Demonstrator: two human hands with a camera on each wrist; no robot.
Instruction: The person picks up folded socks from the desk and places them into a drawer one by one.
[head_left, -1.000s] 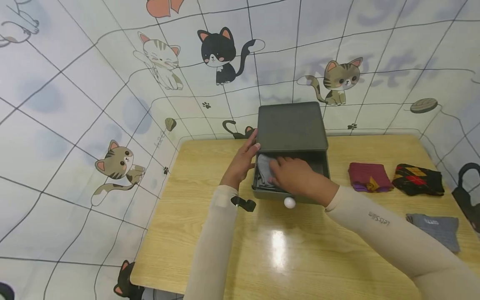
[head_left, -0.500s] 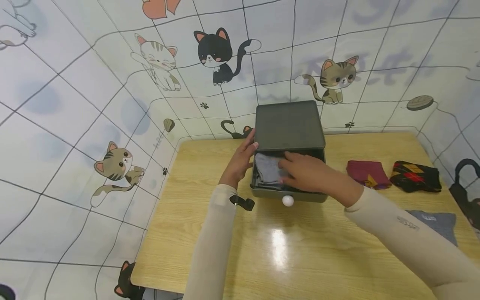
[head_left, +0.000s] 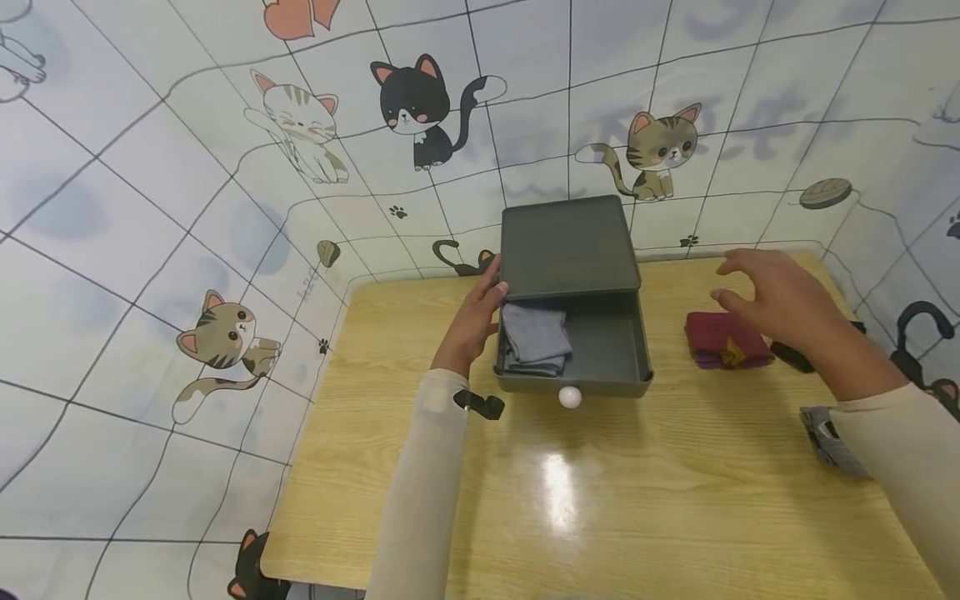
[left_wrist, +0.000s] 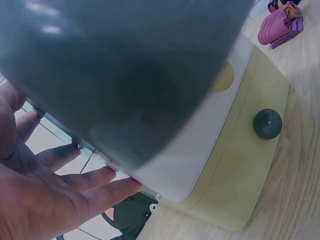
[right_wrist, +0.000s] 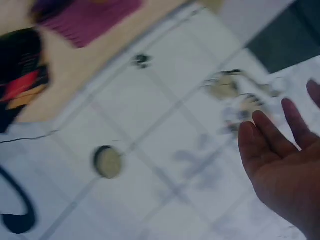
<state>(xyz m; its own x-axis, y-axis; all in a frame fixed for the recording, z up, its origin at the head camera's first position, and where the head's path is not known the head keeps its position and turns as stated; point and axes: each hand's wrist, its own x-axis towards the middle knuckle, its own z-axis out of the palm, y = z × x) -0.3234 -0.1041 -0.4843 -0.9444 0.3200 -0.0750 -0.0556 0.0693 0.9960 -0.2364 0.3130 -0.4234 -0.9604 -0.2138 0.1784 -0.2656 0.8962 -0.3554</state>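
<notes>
A small drawer box (head_left: 566, 247) stands at the back of the table, its dark upper drawer (head_left: 609, 337) pulled out. Grey folded socks (head_left: 536, 335) lie in the drawer's left part. My left hand (head_left: 467, 327) rests along the box's left side, fingers extended. In the right wrist view my right hand (right_wrist: 287, 165) holds nothing, its fingers spread and slightly bent. From the head view, that hand hovers over the right of the table, just beyond burgundy folded socks (head_left: 723, 340). Black argyle socks (right_wrist: 22, 75) are mostly hidden under it in the head view.
More grey folded socks (head_left: 828, 442) lie at the right, partly behind the right sleeve (head_left: 896, 458). A white knob (head_left: 570, 397) sticks out of the drawer front. Below it, a pale yellow lower drawer (left_wrist: 240, 165) is closed. A cat-printed wall covering (head_left: 547, 108) stands behind the table.
My right hand has left the grey socks in the drawer and moved right, over the socks on the table. My left hand stays at the box's side.
</notes>
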